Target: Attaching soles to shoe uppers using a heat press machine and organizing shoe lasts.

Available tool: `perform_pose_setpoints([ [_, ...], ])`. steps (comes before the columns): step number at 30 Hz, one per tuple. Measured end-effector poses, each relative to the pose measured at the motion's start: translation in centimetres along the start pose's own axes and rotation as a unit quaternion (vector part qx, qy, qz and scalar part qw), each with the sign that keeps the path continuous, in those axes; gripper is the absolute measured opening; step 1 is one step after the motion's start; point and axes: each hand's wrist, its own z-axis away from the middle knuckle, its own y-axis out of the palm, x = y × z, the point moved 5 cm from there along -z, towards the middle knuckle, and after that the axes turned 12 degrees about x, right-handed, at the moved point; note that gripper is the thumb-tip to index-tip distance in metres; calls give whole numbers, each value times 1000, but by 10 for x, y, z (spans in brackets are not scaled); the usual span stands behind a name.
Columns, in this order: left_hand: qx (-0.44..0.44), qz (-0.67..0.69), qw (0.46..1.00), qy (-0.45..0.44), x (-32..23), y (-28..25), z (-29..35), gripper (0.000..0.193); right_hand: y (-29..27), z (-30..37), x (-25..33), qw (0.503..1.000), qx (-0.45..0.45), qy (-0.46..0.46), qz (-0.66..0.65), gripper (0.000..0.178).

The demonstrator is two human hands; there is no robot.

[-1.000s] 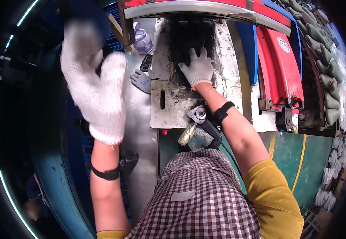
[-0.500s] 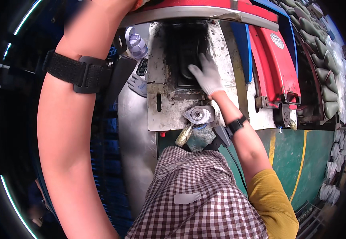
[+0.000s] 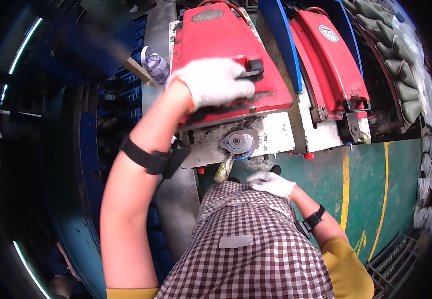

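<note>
My left hand [image 3: 211,82], in a white glove, is closed around the black handle [image 3: 254,71] of a red machine lid [image 3: 221,42]. The lid lies lowered over the pale, stained base plate [image 3: 277,130], covering the dark area in its middle. At the plate's front edge sits a grey metal latch [image 3: 238,142] with a tape-wrapped lever [image 3: 224,170] pointing toward me. My right hand [image 3: 271,184], also gloved in white, hovers by the checked apron [image 3: 255,234] with its fingers stretched out and nothing visible in them.
On the right stands a second red-lidded machine [image 3: 328,65] between blue side panels [image 3: 286,45]. Rows of dark green, curved pieces [image 3: 405,89] fill a rack beyond it. A purple bottle [image 3: 155,67] is at the left. Yellow lines [image 3: 346,189] mark the green floor.
The red lid has come down over the base plate with my left hand on its handle. My right hand has left the dark area and drawn back to the apron.
</note>
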Motion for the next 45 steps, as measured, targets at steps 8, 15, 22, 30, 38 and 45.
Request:
perform_pose_setpoints([
  [8,-102,-172,980,-15,45,100,-48,44,26,-60,61,968,143,-92,-186,67],
  [15,-110,-183,976,-45,42,104,-54,45,41,-76,59,767,205,-174,-583,57],
  [22,-99,-186,976,-58,40,106,-55,51,-17,-1,36,832,86,-145,-528,51],
  [30,-276,-78,958,-23,41,109,-45,32,-142,141,25,935,-257,-200,-142,43],
  [38,-481,143,840,208,-38,135,-76,20,-237,300,11,599,-689,45,405,21],
  [45,-318,-12,909,268,-150,169,-143,28,-255,301,5,662,-637,174,354,41],
])
